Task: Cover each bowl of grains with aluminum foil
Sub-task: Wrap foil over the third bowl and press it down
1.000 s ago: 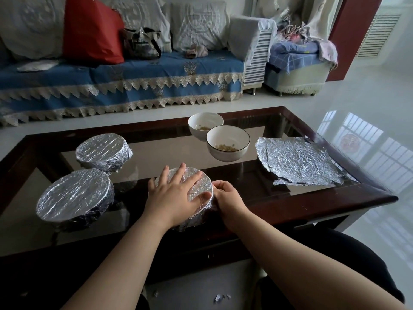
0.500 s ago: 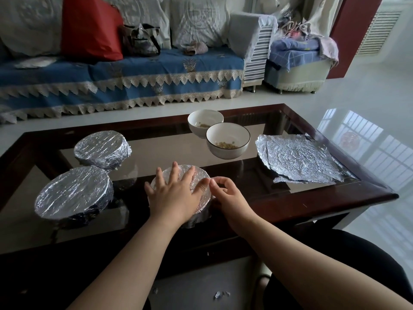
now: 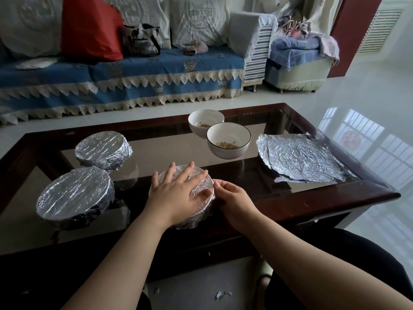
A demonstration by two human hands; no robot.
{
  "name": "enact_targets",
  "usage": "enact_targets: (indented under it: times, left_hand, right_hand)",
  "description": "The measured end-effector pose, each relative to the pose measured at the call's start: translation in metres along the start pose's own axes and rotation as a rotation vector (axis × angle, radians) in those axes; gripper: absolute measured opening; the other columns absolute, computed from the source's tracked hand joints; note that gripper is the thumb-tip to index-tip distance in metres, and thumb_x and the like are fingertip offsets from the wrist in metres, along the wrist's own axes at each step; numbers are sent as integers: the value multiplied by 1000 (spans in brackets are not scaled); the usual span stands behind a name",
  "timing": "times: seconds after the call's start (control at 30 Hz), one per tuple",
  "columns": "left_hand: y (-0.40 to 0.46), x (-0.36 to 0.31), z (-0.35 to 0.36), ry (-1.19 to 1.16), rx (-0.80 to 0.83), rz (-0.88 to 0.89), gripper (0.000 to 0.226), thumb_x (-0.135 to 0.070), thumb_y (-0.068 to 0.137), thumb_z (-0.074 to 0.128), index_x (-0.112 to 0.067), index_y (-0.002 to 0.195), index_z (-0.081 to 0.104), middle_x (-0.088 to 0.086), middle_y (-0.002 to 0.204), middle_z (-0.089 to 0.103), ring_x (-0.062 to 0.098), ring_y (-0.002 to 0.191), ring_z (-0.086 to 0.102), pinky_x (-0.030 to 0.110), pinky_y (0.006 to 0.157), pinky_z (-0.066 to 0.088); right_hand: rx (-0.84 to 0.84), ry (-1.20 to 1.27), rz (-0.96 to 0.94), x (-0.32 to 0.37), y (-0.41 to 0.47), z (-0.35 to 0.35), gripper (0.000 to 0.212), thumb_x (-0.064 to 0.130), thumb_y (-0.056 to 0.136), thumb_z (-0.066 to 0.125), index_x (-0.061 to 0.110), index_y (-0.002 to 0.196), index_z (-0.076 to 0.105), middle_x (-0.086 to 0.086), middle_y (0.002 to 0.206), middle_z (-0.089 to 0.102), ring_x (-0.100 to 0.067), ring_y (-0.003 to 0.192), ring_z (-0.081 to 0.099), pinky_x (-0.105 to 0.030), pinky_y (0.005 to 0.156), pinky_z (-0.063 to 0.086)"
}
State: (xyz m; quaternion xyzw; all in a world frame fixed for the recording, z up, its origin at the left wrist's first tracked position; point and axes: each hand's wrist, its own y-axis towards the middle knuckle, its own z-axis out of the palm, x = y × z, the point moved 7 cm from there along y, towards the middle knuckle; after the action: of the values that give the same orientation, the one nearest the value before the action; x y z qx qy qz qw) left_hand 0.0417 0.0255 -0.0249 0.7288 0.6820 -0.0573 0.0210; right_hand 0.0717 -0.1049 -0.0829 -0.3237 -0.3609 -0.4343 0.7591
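A foil-covered bowl (image 3: 202, 184) stands near the table's front edge. My left hand (image 3: 176, 193) lies flat on its top with fingers spread, pressing the foil. My right hand (image 3: 232, 198) touches the bowl's right rim, its fingers curled against the foil edge. Two more foil-covered bowls stand to the left, one near (image 3: 74, 195) and one farther back (image 3: 102, 148). Two white bowls holding grains sit uncovered at mid-table, the nearer one (image 3: 228, 143) with a dark rim and the other (image 3: 205, 120) behind it. Loose crumpled foil sheets (image 3: 297, 159) lie flat at the right.
The glass-topped table has a dark wooden frame (image 3: 312, 198). Behind it stands a sofa with a blue cover (image 3: 125, 74), a red cushion (image 3: 89, 30) and a bag. Small foil scraps (image 3: 221, 294) lie on the floor below the table's front edge.
My right hand has shifted slightly along the bowl's right rim, its fingers curling in on the foil edge. My left hand stays pressed on top.
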Motion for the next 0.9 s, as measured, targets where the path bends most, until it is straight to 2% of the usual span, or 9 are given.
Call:
enact_targets:
  times: [0.1, 0.37, 0.5, 0.6, 0.7, 0.77, 0.83, 0.9]
  left_hand:
    - [-1, -1, -1, 2, -1, -14, 83, -87, 67, -12, -60, 146, -1, -20, 161, -9, 25, 150, -11, 61, 116, -1]
    - [-2, -2, -2, 33, -11, -26, 71, -82, 81, 2, -58, 147, 2, -18, 162, -6, 27, 150, -7, 60, 116, 3]
    - [-1, -2, -2, 27, -13, -26, 70, -80, 81, 1, -57, 147, 3, -17, 162, -5, 28, 150, -6, 59, 116, 3]
    - [-1, -2, -3, 5, -23, -35, 67, -75, 82, 0, -58, 147, 4, -18, 162, -4, 27, 150, -5, 59, 116, 4]
    - [0, -2, -3, -12, -44, -37, 54, -67, 93, 7, -60, 146, 6, -19, 162, -1, 26, 150, -3, 59, 116, 4]
    - [0, -1, -4, -19, -58, -37, 48, -61, 97, 11, -60, 145, 7, -20, 162, 0, 27, 150, -2, 59, 116, 4]
    - [0, -1, -4, -28, -67, -39, 47, -57, 99, 14, -60, 145, 8, -20, 162, 1, 27, 150, -2, 59, 116, 5]
    - [0, -1, -4, -32, -69, -44, 47, -53, 100, 18, -59, 146, 9, -19, 162, 1, 27, 150, -1, 59, 116, 5]
  right_hand:
    - [-65, 7, -4, -4, 0, -3, 25, 11, 96, 54, -8, 108, 65, -28, 101, 63, -33, 89, 62, -41, 82, 53]
    - [-226, -74, 34, -6, 1, -8, 22, 20, 96, 59, -1, 94, 64, -23, 91, 68, -31, 81, 66, -47, 84, 54]
    - [-204, -160, 79, -4, 4, -7, 35, 22, 99, 55, -12, 105, 62, -27, 98, 68, -33, 87, 66, -46, 88, 53]
    - [-168, -159, 119, -4, 7, -6, 35, 19, 100, 52, -14, 106, 62, -23, 94, 67, -32, 86, 65, -41, 82, 55]
    - [-165, -48, 142, -8, 10, -4, 19, 7, 98, 51, -2, 87, 64, -15, 78, 66, -23, 69, 63, -31, 67, 54]
    - [-213, -9, 131, -12, 13, -6, 21, 2, 96, 52, 4, 77, 61, -12, 72, 61, -20, 61, 57, -29, 59, 50]
    - [-238, 11, 107, -14, 15, -6, 20, 3, 95, 54, 5, 77, 61, -12, 73, 60, -20, 60, 56, -29, 58, 48]
    - [-255, 40, 103, -14, 16, -5, 10, 4, 94, 57, 2, 86, 63, -15, 78, 62, -23, 65, 58, -33, 63, 49]
